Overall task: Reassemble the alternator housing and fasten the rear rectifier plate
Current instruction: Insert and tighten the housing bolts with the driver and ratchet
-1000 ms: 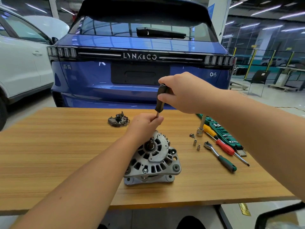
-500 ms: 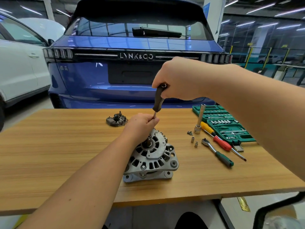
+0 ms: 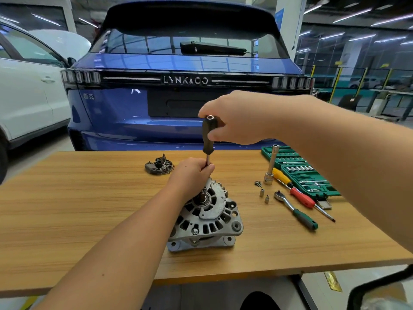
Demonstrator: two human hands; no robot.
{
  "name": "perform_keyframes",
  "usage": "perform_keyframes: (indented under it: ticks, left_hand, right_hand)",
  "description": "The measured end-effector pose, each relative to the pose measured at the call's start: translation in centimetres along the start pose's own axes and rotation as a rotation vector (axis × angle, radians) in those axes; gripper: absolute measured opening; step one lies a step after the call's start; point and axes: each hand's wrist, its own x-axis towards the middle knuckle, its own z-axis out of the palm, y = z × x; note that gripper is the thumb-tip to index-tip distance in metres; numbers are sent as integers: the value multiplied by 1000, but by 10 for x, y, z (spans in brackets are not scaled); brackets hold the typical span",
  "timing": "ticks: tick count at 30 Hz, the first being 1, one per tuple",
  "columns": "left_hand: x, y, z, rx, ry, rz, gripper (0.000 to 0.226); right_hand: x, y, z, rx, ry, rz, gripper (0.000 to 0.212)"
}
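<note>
Above the alternator (image 3: 206,217) on the worktop (image 3: 78,198), right hand (image 3: 237,118) grips screwdriver (image 3: 209,136) handle, left hand (image 3: 192,173) fingers pinch its shaft.

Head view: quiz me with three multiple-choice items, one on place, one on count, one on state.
1. The rectifier plate lies:
A. on the alternator
B. on the table, behind the alternator
C. in the socket case

2. Small loose sockets beside the ratchet:
A. two
B. five
C. none

3. The right hand:
A. rests flat on the table
B. hangs idle
C. grips the driver's handle

B: the plate sits apart from the alternator on the table.
A: two show.
C: its fingers wrap the driver; the left hand pinches the shaft.
</note>
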Motion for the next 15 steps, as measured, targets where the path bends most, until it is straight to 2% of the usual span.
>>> perform_keyframes:
  ticks: [4,9,11,13,15]
  left_hand:
    - [0,0,1,18,-2,-1,28]
    - [-1,1,0,19,-6,-13,29]
    - [0,1,1,34,-14,-13,30]
    - [1,1,1,43,-11,-11,29]
    - [1,0,2,45,-5,-7,27]
  right_hand:
    - [4,0,-3,-98,4,-22,14]
    - [11,-5,11,-118,140,223,53]
    - [11,-6,15,-168,185,276,58]
    - [9,-4,11,-142,183,221,53]
    - [8,-2,2,-68,96,84,34]
